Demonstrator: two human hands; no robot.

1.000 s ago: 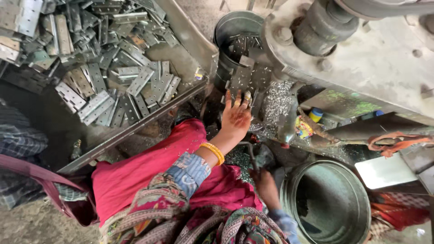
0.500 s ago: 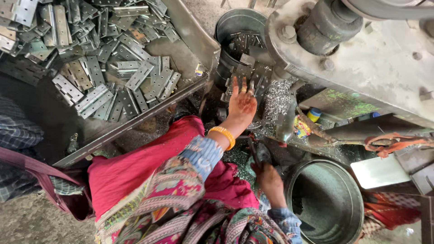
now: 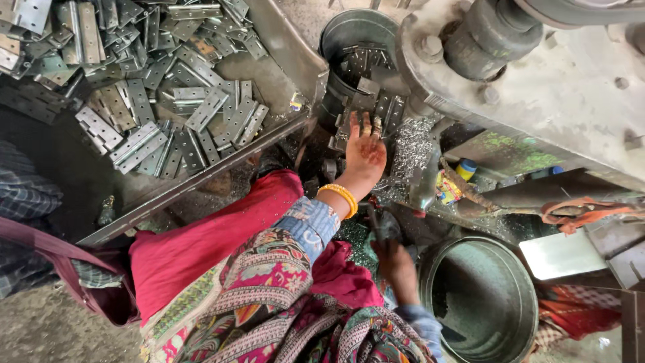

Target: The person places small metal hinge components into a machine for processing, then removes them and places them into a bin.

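My left hand (image 3: 363,153), with an orange bangle (image 3: 340,197) at the wrist, lies stretched out with fingers apart. Its fingertips rest on grey metal hinge plates (image 3: 363,94) at the mouth of a dark metal bucket (image 3: 336,40), beside the machine body (image 3: 537,87). Whether it grips a plate is hidden by the fingers. Lower down, my right hand (image 3: 395,261) is closed around a dark lever handle (image 3: 377,225). A red and patterned garment (image 3: 222,269) covers my lap and arms.
A slanted metal tray (image 3: 201,178) at upper left holds a heap of several hinge plates (image 3: 154,107). Metal shavings (image 3: 410,144) lie by the machine. An open round drum (image 3: 480,296) stands at lower right, with a blue-capped bottle (image 3: 465,168) and orange cloth (image 3: 578,212) nearby.
My left hand has slid a little farther up onto the hinge plates at the bucket. My right hand has stayed low by the lever handle.
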